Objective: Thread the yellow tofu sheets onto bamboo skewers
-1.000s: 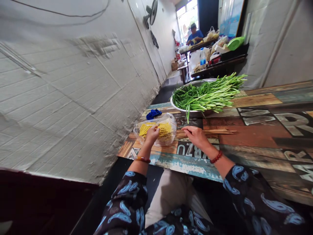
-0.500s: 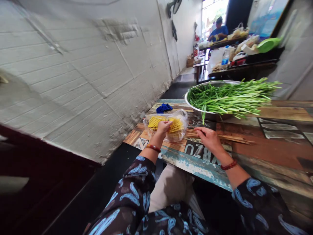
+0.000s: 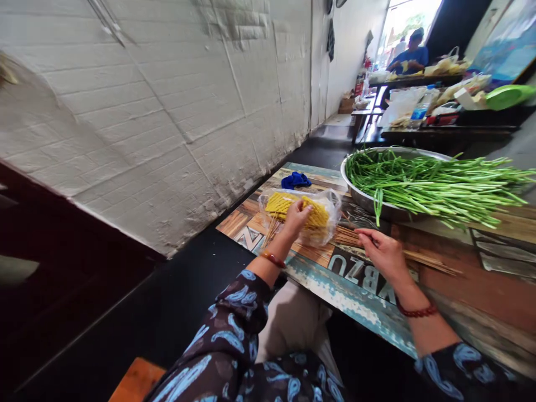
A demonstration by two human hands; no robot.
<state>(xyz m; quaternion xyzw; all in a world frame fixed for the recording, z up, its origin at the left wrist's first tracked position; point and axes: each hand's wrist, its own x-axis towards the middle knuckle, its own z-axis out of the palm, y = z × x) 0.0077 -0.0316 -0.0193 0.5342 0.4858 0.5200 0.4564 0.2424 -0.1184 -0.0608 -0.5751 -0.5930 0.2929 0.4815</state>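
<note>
Beneath the left hand (image 3: 297, 216), yellow strips (image 3: 278, 204) lay in a clear bag (image 3: 334, 205), gripped or not I could not tell; rightward, the right hand (image 3: 386, 254) pinched a thin stick (image 3: 349, 219) at a stick bundle (image 3: 433, 262). An orange corner (image 3: 136, 382) had newly entered view near left. Far right on the patterned desk (image 3: 360, 312) stood a bowl (image 3: 363, 201) of greens (image 3: 439, 188); a pale wall (image 3: 167, 111) rose left.

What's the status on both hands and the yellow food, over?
Left hand at yellow food in clear plastic. Right hand at sticks, grip unclear. Bowl of greens beyond, not between hands.
</note>
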